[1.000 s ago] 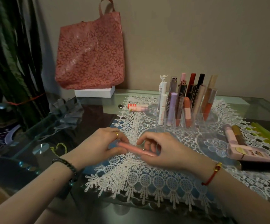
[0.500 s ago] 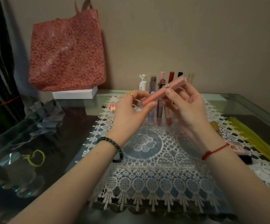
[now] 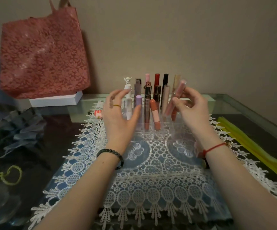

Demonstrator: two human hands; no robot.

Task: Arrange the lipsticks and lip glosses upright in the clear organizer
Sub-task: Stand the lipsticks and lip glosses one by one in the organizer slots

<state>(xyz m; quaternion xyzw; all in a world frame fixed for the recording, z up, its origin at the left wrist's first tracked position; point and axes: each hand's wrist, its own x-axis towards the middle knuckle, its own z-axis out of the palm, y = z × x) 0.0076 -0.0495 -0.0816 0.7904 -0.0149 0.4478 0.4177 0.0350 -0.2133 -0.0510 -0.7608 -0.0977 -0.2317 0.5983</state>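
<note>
Head camera shows your left hand [image 3: 118, 120] with fingers spread loose, holding nothing, beside the clear acrylic organizer [image 3: 164, 130], likely to steady it; your right hand [image 3: 191, 112] pinches the slim pale-pink lip gloss tube [image 3: 180, 88], tilted over a right-hand slot.

I get one view only, from the wide-angle camera worn on the person's head. It looks forward and down across the table [image 3: 244, 110], facing the wall [image 3: 184, 39] behind it. Both forearms enter from the bottom edge. The left hand [image 3: 118, 117] and right hand [image 3: 191, 112] sit near the frame's centre, close to the lens. The organizer [image 3: 166, 128] stands just beyond them, in the middle. The bag [image 3: 43, 58] fills the upper left, and the table's right edge runs out at the frame's right side.
</note>
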